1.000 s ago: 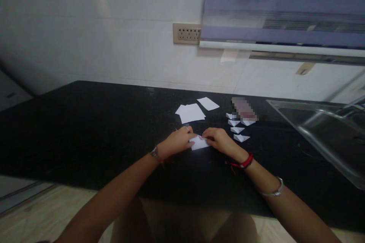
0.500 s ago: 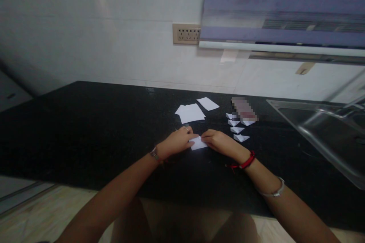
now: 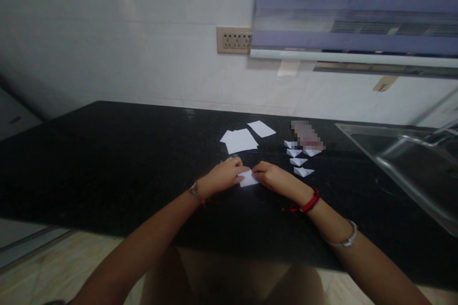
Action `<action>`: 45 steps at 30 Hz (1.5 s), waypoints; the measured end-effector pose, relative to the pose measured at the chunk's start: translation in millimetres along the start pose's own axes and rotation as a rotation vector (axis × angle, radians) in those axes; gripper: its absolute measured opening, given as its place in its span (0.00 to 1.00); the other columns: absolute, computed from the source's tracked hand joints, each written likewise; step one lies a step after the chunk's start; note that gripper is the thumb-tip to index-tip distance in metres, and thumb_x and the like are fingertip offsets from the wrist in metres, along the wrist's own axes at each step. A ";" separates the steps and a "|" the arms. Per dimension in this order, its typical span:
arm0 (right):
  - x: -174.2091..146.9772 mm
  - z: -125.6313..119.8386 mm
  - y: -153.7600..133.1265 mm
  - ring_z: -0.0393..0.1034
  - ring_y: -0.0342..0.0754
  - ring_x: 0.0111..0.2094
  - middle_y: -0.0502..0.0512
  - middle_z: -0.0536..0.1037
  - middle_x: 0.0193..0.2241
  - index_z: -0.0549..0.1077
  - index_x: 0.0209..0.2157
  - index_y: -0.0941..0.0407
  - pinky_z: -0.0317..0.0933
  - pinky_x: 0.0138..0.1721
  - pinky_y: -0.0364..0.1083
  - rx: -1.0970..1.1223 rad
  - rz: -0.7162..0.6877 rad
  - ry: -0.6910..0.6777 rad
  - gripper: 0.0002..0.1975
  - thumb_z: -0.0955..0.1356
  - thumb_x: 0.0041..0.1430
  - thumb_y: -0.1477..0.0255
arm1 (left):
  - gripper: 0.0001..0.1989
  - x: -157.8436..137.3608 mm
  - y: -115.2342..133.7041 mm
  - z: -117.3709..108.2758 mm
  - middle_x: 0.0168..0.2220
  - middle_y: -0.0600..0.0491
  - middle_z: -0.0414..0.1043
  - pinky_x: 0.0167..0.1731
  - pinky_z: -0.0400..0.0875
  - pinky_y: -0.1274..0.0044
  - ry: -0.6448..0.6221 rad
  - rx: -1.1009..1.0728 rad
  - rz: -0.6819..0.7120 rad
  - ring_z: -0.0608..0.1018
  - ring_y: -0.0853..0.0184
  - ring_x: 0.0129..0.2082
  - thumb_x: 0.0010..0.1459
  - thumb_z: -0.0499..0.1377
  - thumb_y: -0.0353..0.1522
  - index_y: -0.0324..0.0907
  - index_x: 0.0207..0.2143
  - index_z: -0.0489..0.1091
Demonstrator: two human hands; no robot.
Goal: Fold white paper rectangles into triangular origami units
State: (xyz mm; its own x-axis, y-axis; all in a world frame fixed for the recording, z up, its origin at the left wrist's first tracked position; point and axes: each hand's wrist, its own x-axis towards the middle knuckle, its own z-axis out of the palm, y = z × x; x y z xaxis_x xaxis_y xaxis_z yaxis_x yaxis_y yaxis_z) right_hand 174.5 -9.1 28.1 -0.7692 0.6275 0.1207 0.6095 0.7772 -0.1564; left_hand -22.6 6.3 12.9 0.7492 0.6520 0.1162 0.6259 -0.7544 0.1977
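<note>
Between my hands a small folded piece of white paper (image 3: 247,180) lies on the black countertop (image 3: 118,167). My left hand (image 3: 224,174) grips its left side, with thumb and fingers at the top edge. At the paper's right edge, the fingers of my right hand (image 3: 270,174) are closed on it. My fingers cover parts of both sides. Just beyond my left hand rests a pile of flat white paper sheets (image 3: 241,141), with another white sheet (image 3: 262,128) apart at its right. Several small folded paper pieces (image 3: 302,171) sit to the right of my right hand.
Behind the folded pieces lies a blurred-out flat rectangular object (image 3: 307,134). A metal sink (image 3: 393,171) is set into the counter at the right. A power socket (image 3: 234,40) is on the back wall, beside a purple and grey panel (image 3: 350,9).
Hardly anything differs. Both hands keep hold of the folded paper at the same place, and the view has shifted very slightly.
</note>
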 end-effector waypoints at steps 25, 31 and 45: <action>-4.4 -11.1 -4.1 0.64 0.47 0.40 0.60 0.71 0.36 0.70 0.35 0.61 0.58 0.42 0.47 0.037 -0.026 -0.013 0.12 0.60 0.50 0.83 | 0.14 1.9 10.0 -2.9 0.38 0.49 0.60 0.34 0.63 0.75 -0.005 0.129 -0.039 0.64 0.65 0.37 0.57 0.45 0.32 0.45 0.44 0.64; -1.2 -12.8 -3.3 0.64 0.47 0.40 0.60 0.71 0.36 0.69 0.36 0.62 0.58 0.41 0.46 -0.038 -0.004 -0.075 0.12 0.59 0.52 0.83 | 0.13 1.6 14.0 -6.5 0.37 0.50 0.60 0.28 0.63 0.78 0.002 0.160 -0.051 0.64 0.66 0.34 0.57 0.45 0.32 0.44 0.41 0.65; -3.9 -21.8 -5.4 0.67 0.47 0.33 0.58 0.73 0.31 0.68 0.33 0.59 0.56 0.32 0.42 -0.131 0.057 -0.166 0.10 0.59 0.50 0.82 | 0.16 1.0 15.2 -6.4 0.39 0.50 0.60 0.25 0.62 0.79 -0.030 0.151 -0.108 0.65 0.65 0.36 0.56 0.44 0.29 0.49 0.45 0.63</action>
State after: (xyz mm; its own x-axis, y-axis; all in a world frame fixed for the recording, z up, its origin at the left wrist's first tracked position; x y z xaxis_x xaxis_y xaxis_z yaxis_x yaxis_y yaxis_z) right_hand 178.4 -14.7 49.8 -0.7474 0.6626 -0.0494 0.6642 0.7471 -0.0283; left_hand -13.7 -4.1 22.3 0.6806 0.7290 0.0729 0.7268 -0.6843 0.0589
